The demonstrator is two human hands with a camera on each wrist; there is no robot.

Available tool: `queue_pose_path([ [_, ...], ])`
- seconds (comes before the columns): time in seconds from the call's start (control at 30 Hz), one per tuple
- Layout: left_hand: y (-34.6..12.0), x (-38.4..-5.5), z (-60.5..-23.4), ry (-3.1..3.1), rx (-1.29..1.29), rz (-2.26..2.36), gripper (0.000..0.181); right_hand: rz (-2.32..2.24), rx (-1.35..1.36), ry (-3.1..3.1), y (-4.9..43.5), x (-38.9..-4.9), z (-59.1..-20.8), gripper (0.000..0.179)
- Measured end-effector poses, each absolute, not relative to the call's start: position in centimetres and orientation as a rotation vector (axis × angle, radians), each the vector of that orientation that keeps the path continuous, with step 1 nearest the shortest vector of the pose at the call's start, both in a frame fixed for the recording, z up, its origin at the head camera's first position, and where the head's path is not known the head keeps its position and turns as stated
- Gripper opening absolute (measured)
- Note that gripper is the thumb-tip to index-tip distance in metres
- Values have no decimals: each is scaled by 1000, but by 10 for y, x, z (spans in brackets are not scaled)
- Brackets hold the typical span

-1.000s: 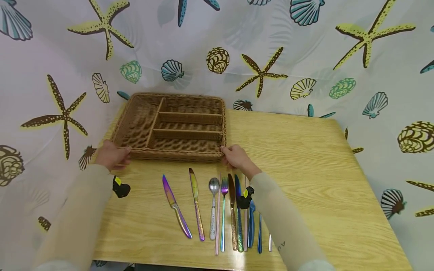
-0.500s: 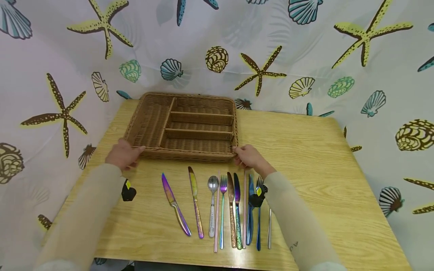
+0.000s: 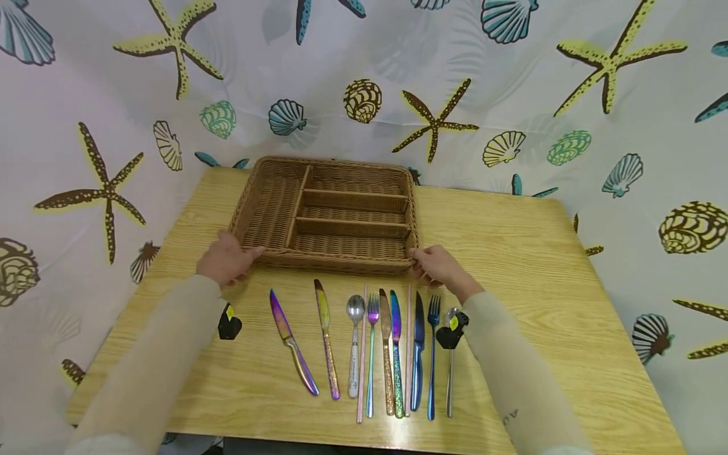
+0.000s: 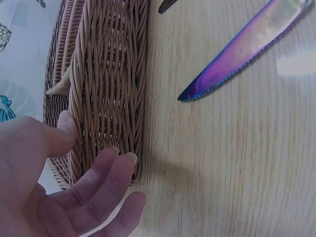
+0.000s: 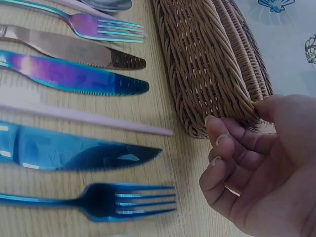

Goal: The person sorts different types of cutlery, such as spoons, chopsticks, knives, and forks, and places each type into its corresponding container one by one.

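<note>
A brown wicker cutlery tray (image 3: 341,260) with several compartments lies at the back of the table. At its front left corner my left hand (image 3: 225,259) grips it, thumb over the rim and fingers against the outer wall in the left wrist view. My right hand (image 3: 436,265) pinches the front right corner; in the right wrist view its thumb is at the rim and its fingers curl beside the wall. No cutlery shows inside the tray.
In front of the tray lies a row of cutlery: a rainbow knife (image 3: 292,344), a spoon (image 3: 355,344), pink chopsticks (image 3: 362,366), a blue fork (image 3: 433,354) and other knives. A shell-patterned cloth (image 3: 318,69) hangs behind the wooden table (image 3: 529,284).
Both hands have slid the wicker tray to the right along the table. The cutlery has stayed in place, and the spoon at the row's right end now shows more.
</note>
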State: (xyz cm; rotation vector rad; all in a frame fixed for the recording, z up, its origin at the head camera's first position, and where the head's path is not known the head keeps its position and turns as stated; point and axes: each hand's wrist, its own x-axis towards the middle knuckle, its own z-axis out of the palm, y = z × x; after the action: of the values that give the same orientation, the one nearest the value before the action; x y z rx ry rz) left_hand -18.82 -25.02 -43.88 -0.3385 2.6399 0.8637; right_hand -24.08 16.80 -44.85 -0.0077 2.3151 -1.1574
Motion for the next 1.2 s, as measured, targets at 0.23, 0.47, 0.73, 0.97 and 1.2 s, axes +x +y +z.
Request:
queue_pose_path([
  [0.23, -234, -192, -440, 2666, -288, 801, 103, -1182, 27, 2325, 190, -239, -452, 55],
  [0.47, -218, -194, -442, 2655, -242, 831, 110, -1176, 51, 2351, 211, -235, -453, 54],
  [0.73, -198, -195, -444, 2637, -203, 826, 111, -1169, 85, 2363, 233, -229, -450, 55],
  [0.97, -181, -195, -444, 2671, -181, 740, 110, -1185, 118, 2370, 252, -223, -452, 60],
  [1.2, -167, -196, -445, 2671, -183, 770, 106, -1193, 162, 2371, 268, -219, -453, 62],
])
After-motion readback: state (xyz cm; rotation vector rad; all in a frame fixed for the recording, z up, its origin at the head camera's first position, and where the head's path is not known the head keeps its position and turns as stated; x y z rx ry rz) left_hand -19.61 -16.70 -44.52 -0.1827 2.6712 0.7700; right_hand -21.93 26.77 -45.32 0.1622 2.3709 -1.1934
